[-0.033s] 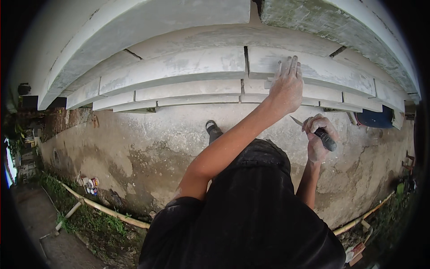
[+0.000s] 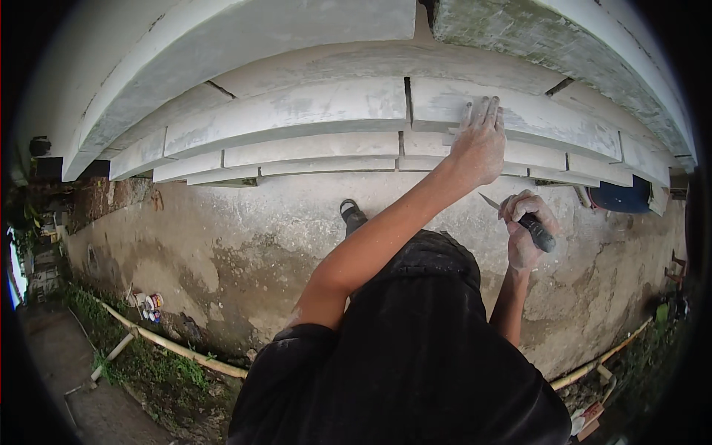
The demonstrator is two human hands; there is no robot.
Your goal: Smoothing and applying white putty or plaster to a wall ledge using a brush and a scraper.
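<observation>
My left hand (image 2: 478, 139) lies on the face of a pale, grey-smudged concrete beam (image 2: 538, 115), fingers stretched out and slightly apart, dusted white. A small pale piece shows beside its fingers, too hidden for me to make out. Lower and to the right, my right hand (image 2: 530, 226), coated in white powder, grips the dark handle of a pointed metal blade (image 2: 489, 202), which points up-left toward my left wrist.
Stepped concrete ledges (image 2: 297, 148) span the view above a stained concrete floor (image 2: 193, 252). My sandalled foot (image 2: 350, 210) stands below them. Bamboo poles (image 2: 174, 346), plants and small containers (image 2: 152, 304) line the lower left. A dark blue object (image 2: 619, 199) sits under the right ledges.
My left hand has slid slightly down and to the right on the beam. My right hand stays almost where it was, still holding the blade.
</observation>
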